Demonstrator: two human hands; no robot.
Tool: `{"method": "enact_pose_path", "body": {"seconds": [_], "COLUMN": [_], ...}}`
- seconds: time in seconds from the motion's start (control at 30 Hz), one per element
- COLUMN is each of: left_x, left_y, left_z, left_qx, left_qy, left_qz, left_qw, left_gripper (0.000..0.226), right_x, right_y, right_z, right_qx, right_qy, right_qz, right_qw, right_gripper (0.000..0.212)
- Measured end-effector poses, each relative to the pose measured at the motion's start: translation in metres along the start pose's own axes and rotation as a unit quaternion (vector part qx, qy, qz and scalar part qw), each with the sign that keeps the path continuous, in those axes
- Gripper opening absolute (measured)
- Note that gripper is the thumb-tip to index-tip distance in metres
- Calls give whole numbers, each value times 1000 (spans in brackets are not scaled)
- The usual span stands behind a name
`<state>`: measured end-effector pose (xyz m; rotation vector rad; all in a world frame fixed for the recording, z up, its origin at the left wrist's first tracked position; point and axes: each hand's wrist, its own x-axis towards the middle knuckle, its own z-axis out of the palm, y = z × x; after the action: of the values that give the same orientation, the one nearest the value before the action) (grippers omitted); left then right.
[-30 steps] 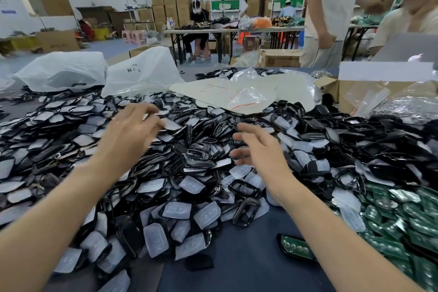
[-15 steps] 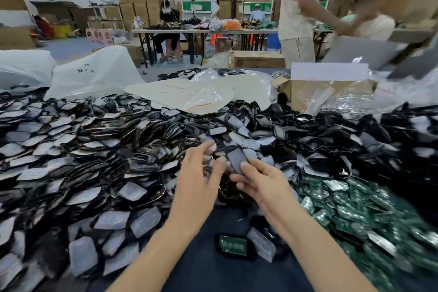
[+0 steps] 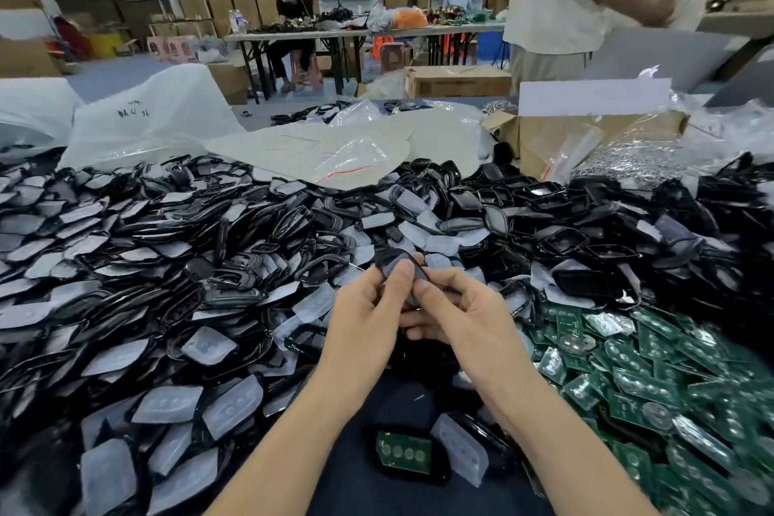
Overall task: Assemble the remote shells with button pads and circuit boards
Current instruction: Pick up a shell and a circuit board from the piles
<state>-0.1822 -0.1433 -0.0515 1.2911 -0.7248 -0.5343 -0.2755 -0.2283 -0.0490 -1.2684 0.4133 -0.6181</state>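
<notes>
Head view: both hands meet over the near edge of the pile. The left hand [image 3: 368, 318] and the right hand [image 3: 460, 316] are each curled round one black shell [image 3: 398, 266], thumbs pinching its upper face. Whether a pad already sits inside it cannot be told. Nearer on the bench [image 3: 360, 490] lies another shell with a green board [image 3: 404, 452] seated in it. Just beside it to the right, a pad [image 3: 460, 455] lies on a further shell. These look like the only pieces begun. To the left and beyond spreads a heap of loose shells and pads [image 3: 167, 264]; to the right is a heap of boards [image 3: 653, 373]. Judged from that, the job is barely started: one unit in hand, a couple partly fitted, and hundreds of parts left.
</notes>
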Motion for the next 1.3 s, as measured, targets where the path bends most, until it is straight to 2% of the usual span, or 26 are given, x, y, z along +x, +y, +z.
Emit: {"method": "enact_pose_path", "body": {"seconds": [0.2, 0.33, 0.47, 0.67, 1.1, 1.3], "left_x": [4, 8, 9, 5, -5, -8], "left_y": [-7, -9, -12, -13, -2, 0], "left_z": [-4, -11, -17, -15, -10, -8], "left_qx": [-4, 3, 99, 168, 119, 66], "left_qy": [7, -7, 5, 45, -17, -28], "left_qz": [-27, -31, 52, 49, 22, 6], "left_qw": [1000, 999, 994, 983, 993, 997], "left_gripper": [30, 21, 12, 6, 14, 25], "right_x": [-1, 1, 2, 2, 1, 3], "right_y": [-2, 2, 5, 5, 6, 9], "right_z": [-1, -4, -10, -9, -10, -13], "right_qx": [-15, -40, -64, -40, -100, -133], "right_qy": [-14, -7, 14, 34, 67, 75], "right_qz": [-5, -2, -21, -29, -71, -90], "right_qw": [1000, 999, 998, 998, 990, 984], "right_gripper": [11, 13, 16, 12, 13, 12]}}
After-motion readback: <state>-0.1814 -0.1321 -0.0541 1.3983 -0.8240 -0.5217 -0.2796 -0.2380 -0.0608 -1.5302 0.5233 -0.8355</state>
